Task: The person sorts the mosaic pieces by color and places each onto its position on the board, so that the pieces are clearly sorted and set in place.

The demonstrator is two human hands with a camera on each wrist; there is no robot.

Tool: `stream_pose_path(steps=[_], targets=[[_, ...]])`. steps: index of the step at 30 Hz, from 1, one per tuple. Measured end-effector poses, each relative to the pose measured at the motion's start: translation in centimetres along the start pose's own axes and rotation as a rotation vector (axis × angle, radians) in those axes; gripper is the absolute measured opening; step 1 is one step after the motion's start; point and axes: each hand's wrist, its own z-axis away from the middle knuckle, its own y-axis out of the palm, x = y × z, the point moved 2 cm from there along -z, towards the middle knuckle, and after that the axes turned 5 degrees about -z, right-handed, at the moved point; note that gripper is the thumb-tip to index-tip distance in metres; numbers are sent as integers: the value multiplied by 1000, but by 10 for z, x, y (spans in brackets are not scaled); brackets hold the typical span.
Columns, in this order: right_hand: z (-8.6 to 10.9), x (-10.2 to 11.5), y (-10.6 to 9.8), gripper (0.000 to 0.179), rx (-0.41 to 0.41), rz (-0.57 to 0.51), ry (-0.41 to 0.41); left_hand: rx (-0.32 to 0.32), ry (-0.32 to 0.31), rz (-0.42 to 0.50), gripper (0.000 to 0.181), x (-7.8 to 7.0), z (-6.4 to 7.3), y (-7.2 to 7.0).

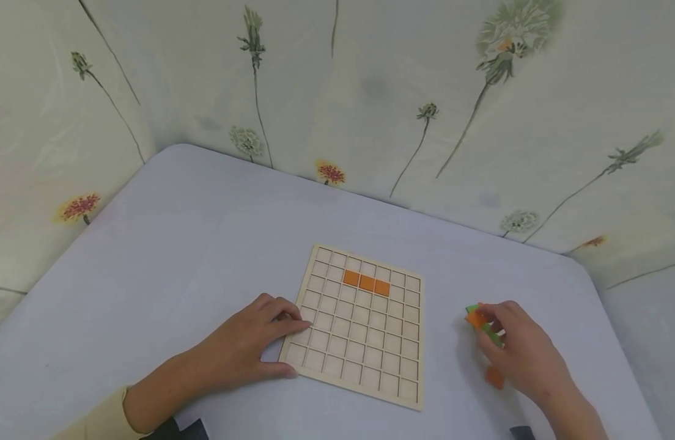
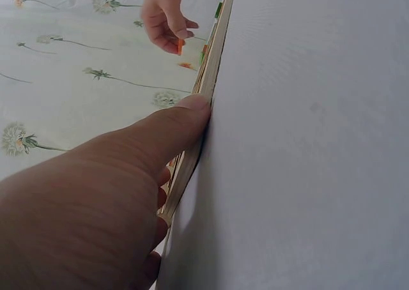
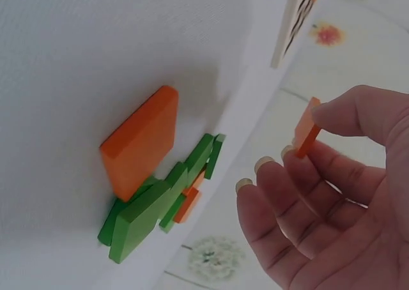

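Note:
A wooden grid board (image 1: 358, 333) lies on the table with three orange square tiles (image 1: 367, 282) side by side in one row near its far end. My left hand (image 1: 241, 342) rests at the board's near left corner. Its thumb (image 2: 185, 111) touches the board's edge, and the other fingers lie partly hidden over the left side. To the right of the board, my right hand (image 3: 339, 181) pinches an orange tile (image 3: 307, 127) between thumb and index finger. Below that hand are several green tiles (image 3: 142, 220) in a loose pile, with another orange tile (image 3: 142, 143) beside them.
A pale cloth covers the table (image 1: 205, 226). Behind it hangs a flower-printed curtain (image 1: 370, 91), meeting the table's far edge. Dark straps (image 1: 191, 431) show at the bottom by the left wrist.

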Motion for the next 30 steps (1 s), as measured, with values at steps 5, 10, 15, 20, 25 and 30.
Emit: stream_pose_path(steps=[5, 10, 15, 20, 25, 30], targets=[[1, 5, 3, 39, -12, -29, -25, 11, -5, 0, 69, 0, 0, 0], [0, 14, 8, 37, -7, -34, -17, 7, 1, 4, 68, 0, 0, 0], [-1, 22, 14, 41, -40, -40, -75, 3, 2, 4, 68, 1, 0, 0], [0, 28, 20, 35, -65, -79, -156, 3, 4, -3, 68, 1, 0, 0], [-2, 35, 27, 32, -8, -73, -119, 0, 5, -8, 68, 2, 0, 1], [-2, 38, 32, 30, 3, -68, -133, 4, 2, -10, 68, 2, 1, 2]])
